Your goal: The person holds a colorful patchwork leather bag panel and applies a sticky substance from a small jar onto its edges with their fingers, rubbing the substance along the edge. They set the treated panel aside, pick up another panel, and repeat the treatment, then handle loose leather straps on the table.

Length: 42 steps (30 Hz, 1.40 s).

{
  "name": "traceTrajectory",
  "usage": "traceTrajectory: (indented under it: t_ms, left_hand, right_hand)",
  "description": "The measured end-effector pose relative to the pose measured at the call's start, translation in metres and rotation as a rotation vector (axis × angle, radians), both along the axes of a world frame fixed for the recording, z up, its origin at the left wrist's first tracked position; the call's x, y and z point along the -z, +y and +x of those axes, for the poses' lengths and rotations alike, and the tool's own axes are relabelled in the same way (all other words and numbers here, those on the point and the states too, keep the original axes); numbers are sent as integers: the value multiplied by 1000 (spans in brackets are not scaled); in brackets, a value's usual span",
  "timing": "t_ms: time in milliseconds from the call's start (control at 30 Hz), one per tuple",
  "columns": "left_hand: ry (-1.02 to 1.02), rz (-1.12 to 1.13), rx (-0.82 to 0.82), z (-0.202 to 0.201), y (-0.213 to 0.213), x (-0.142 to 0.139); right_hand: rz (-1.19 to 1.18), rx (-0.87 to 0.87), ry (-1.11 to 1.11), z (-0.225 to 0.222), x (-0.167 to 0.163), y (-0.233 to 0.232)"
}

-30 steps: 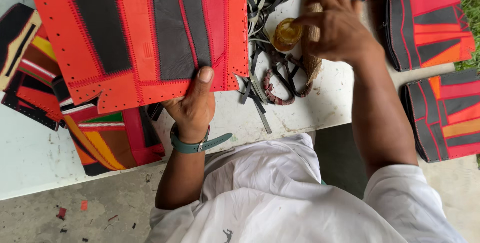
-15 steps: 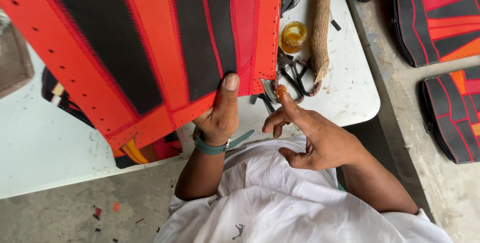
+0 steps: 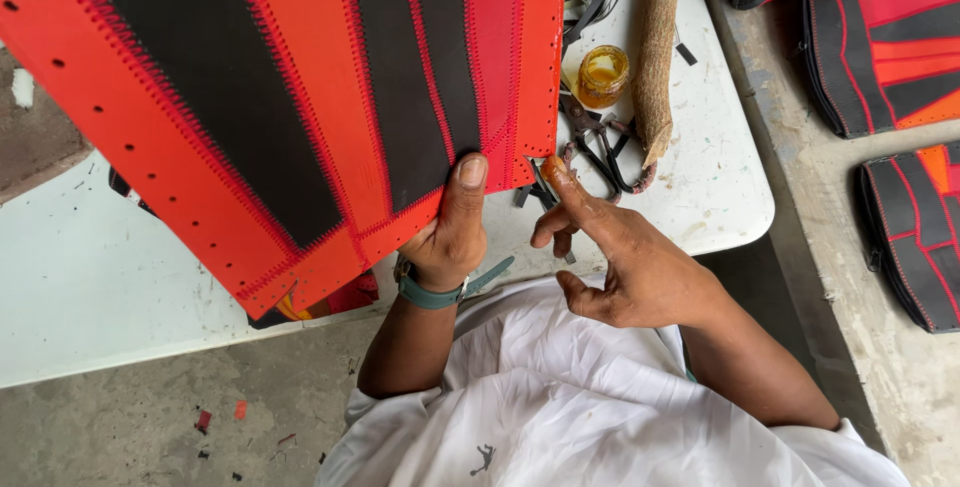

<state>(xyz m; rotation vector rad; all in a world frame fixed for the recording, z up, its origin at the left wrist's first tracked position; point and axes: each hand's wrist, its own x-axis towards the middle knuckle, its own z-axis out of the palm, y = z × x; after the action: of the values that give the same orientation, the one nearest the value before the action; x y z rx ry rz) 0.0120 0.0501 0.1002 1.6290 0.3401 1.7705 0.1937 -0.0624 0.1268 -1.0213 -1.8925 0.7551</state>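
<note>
A large stitched leather panel point(image 3: 290, 97) in red, orange and black stripes is lifted above the white table point(image 3: 90, 287). My left hand point(image 3: 452, 232) grips its lower edge, thumb on top; a teal watch strap circles that wrist. My right hand point(image 3: 620, 257) is beside it with the index finger stretched out, an amber blob on its tip touching the panel's lower right corner. The other fingers are loosely curled and hold nothing.
A small jar of amber glue point(image 3: 603, 75), a wooden stick point(image 3: 655, 47) and scissors point(image 3: 600, 152) lie on the table behind my right hand. Finished striped bags point(image 3: 885, 47) sit on the concrete ledge at right. Another striped piece point(image 3: 330, 299) peeks from under the panel.
My right hand came back from the jar at the far table edge and now puts its fingertip to the panel's corner. The panel has been raised closer to the camera.
</note>
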Motion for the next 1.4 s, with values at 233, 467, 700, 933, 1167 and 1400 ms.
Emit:
traceTrajectory:
  t_ms: [233,467,700,933,1167,1400]
  left_hand:
    - [93,45,-13,-6,-3,-4]
    - [114,31,-26,-6,-4,-3]
    - [71,3,-49,-4,-3,-4]
    - [145,-32,-20,-4,-8,-9]
    - [154,-2,-1,-1,-7,-11]
    - [160,5,-5,-1,-6,-10]
  right_hand:
    - [4,63,-59,-5,-14,0]
    - [-136,109,-120,-6,-22,0]
    - [92,282,-188,-3,-33,-6]
    - [149,331,-291,-5,-40,-1]
    - [306,450,-564,-10,-51,3]
    - [372,511,-677,-11,-55,0]
